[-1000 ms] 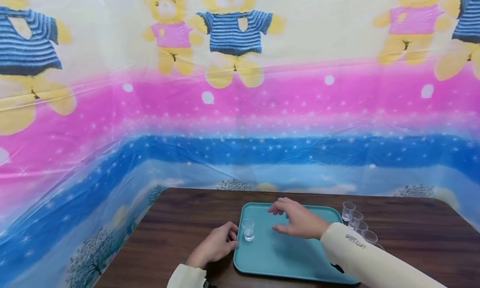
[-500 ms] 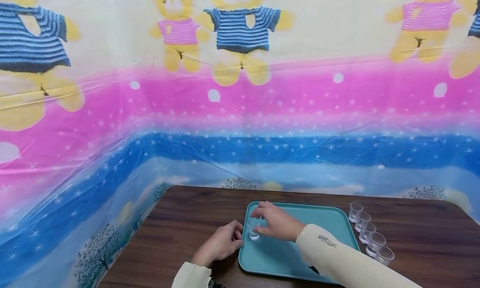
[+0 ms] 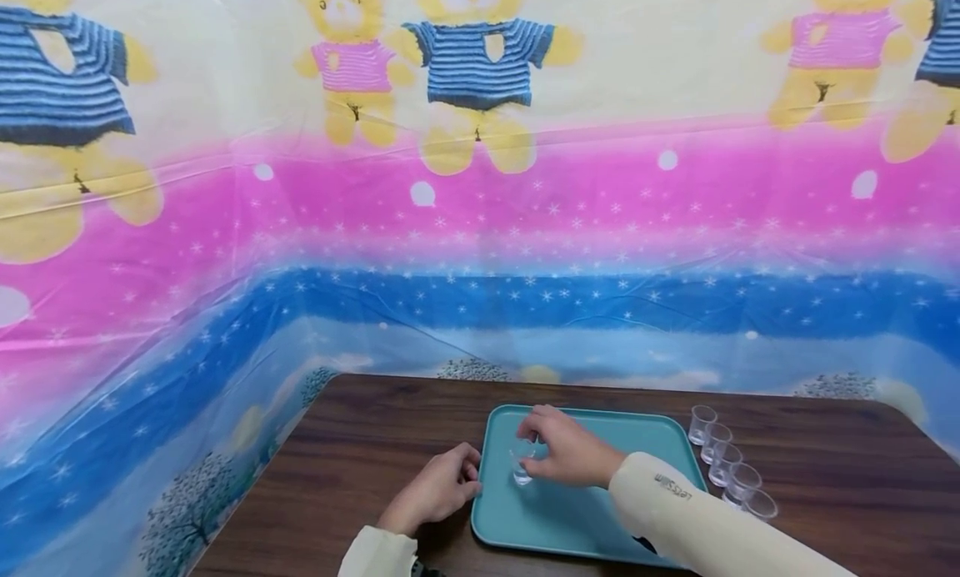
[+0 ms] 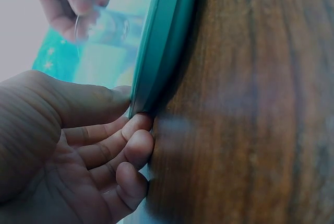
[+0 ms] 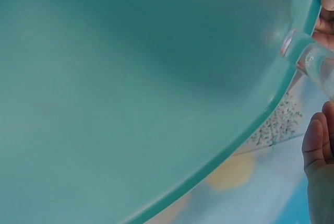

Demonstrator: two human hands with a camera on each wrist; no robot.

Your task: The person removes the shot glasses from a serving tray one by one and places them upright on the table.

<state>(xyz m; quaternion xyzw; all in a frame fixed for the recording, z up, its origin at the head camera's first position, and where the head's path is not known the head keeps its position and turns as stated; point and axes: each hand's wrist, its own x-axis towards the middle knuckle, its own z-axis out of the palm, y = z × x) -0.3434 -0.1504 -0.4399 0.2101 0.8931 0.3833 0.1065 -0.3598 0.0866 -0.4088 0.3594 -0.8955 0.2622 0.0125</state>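
A small clear plastic cup (image 3: 521, 475) is over the left part of a teal tray (image 3: 504, 519). My right hand (image 3: 572, 454) pinches the cup near its rim between thumb and fingers. In the right wrist view the cup (image 5: 314, 63) shows at the right edge, its base toward the tray. My left hand (image 3: 435, 487) is at the tray's left edge. The left wrist view shows its thumb (image 4: 96, 104) on the rim and the fingers curled below, pinching the tray. Whether the cup's base touches the tray I cannot tell.
Several matching clear cups (image 3: 725, 464) stand in a slanting row on the dark wood table (image 3: 322, 494), right of the tray. A printed cloth (image 3: 480, 310) with bears hangs behind the table and along its left side.
My right hand has moved left over the tray, closed its fingers on the cup and shifted it slightly right. My left hand has stayed at the tray's edge.
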